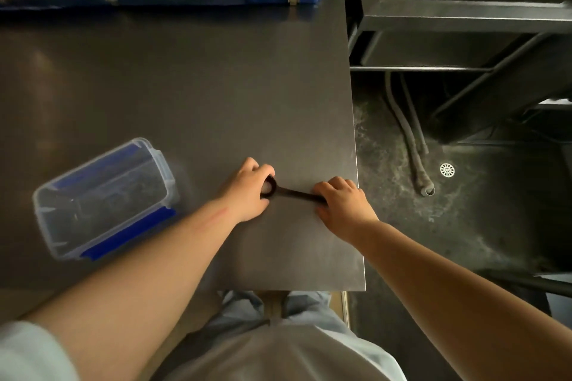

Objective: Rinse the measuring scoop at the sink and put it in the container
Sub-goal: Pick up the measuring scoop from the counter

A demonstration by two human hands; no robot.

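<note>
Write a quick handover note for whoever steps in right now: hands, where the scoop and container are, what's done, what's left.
Left hand: closed around the bowl end of the small dark measuring scoop.
Right hand: closed on the handle end of the scoop.
The scoop is held level between both hands, just above or on the dark metal worktop, near its right edge.
The clear plastic container with blue clips stands open, with no lid in sight, on the worktop to the left.
Done: whether the scoop has been rinsed cannot be told.
Left: rinse it if needed, then put the scoop in the container.
</note>
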